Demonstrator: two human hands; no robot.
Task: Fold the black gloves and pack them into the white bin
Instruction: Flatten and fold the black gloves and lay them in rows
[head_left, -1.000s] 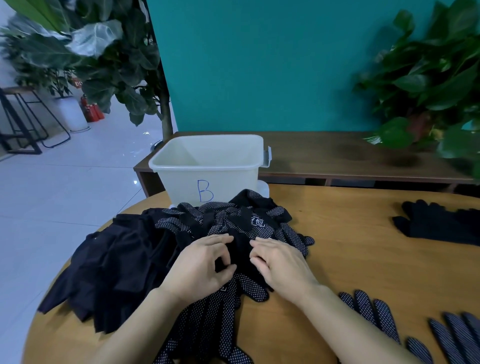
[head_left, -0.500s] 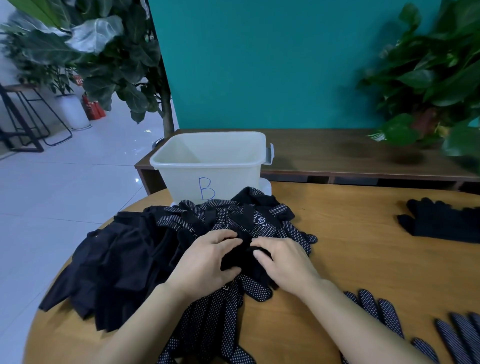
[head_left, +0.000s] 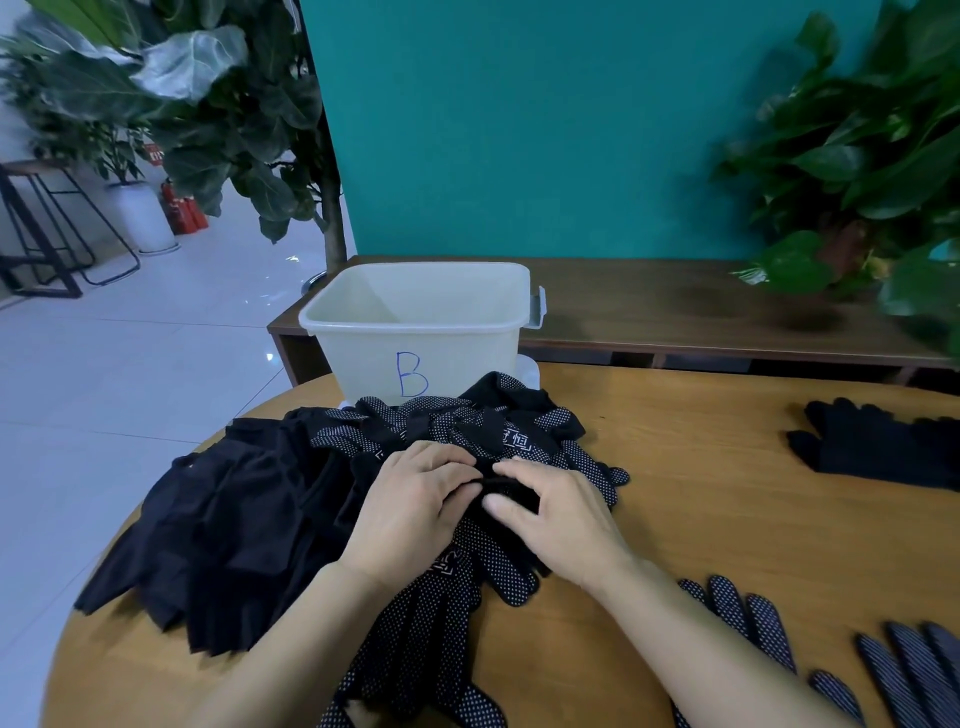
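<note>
Black gloves (head_left: 447, 452): big loose heap on the worktop (head_left: 701, 519), just in front of the white bin (head_left: 415, 322) and touching its base.

Head view: left hand (head_left: 410, 512) and right hand (head_left: 558, 519) both sit on the middle of the heap, fingertips meeting over one dark bunched piece. Each grip looks curled and pinching that fabric (exact contact partly hidden by the knuckles). Judgement: the step in hand is separating or folding one glove. To do it well, isolate a single glove from the heap first, flatten it on bare wood, fold fingers to cuff, press the crease. Risk: dotted palms cling, so neighbours may drag along.

Bin: marked "B", open-topped, the visible inside shows no gloves; floor not fully seen. More gloves lie apart: a plain pair (head_left: 878, 441) far right, dotted ones (head_left: 748, 618) near the right forearm.
</note>
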